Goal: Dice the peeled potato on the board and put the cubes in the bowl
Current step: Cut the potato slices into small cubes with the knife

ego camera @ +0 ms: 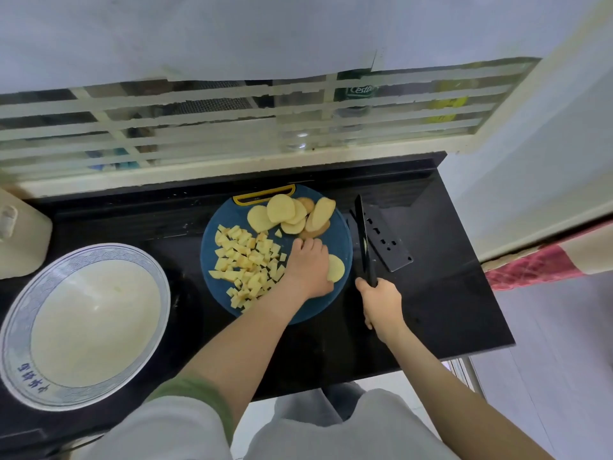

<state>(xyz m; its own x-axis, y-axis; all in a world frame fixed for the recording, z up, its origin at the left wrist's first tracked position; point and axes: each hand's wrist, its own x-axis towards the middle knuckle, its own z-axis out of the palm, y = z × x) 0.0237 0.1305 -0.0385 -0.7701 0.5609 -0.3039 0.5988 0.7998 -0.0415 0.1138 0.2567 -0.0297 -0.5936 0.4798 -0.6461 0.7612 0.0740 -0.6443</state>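
In the head view, a round blue cutting board (pixel 345 242) was seen on a black countertop (pixel 447 293). Potato cubes (pixel 247 260) were heaped on the board from its centre out to 8 o'clock. Overlapping potato slices (pixel 285 212) were stacked at 12 to 1 o'clock, just below the board's yellow handle (pixel 263 195). A single slice (pixel 337 268) was laid at 4 o'clock.

The left hand (pixel 308 267) was laid palm down on the board between the cubes and the single slice, its fingers pressed together and pointed to 12 o'clock. The thumb was hidden, so whether the slice was pinched could not be told.

The black knife (pixel 363 240) was gripped by its handle in the right hand (pixel 381 302), just off the board at 3 to 4 o'clock, with the blade pointed to 12 o'clock. A black perforated blade guard (pixel 389 245) was laid beside the blade. A blue-rimmed white bowl (pixel 20 327) was set well apart, at 8 o'clock from the board.
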